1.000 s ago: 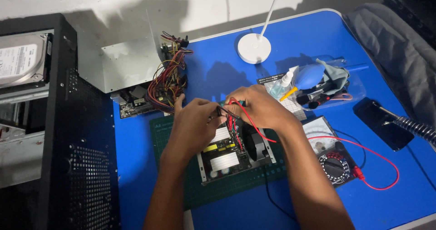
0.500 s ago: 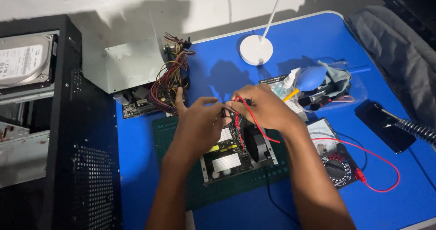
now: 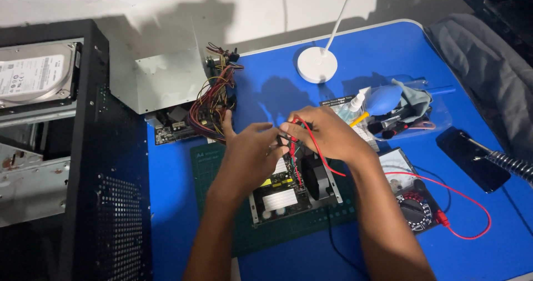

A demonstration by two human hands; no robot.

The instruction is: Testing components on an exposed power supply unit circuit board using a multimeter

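An opened power supply board [image 3: 286,191] with a black fan lies on a green cutting mat [image 3: 222,164] on the blue table. My left hand [image 3: 250,153] rests over the board's far edge, fingers pinching a black probe or wires. My right hand [image 3: 325,134] holds a red probe, its red lead [image 3: 466,197] running to a multimeter [image 3: 413,206] at the right. Both hands meet above the board's top end, and their fingertips hide the contact spot.
A black computer case [image 3: 72,164] with a hard drive stands at the left. A metal housing with a bundle of coloured wires [image 3: 214,100] sits behind the mat. A white lamp base [image 3: 316,64], a clear tool pouch [image 3: 397,111] and a phone [image 3: 472,159] lie to the right.
My hands have shifted slightly towards the board's far end and closed together; the view has drifted a little. The board and multimeter have stayed put.
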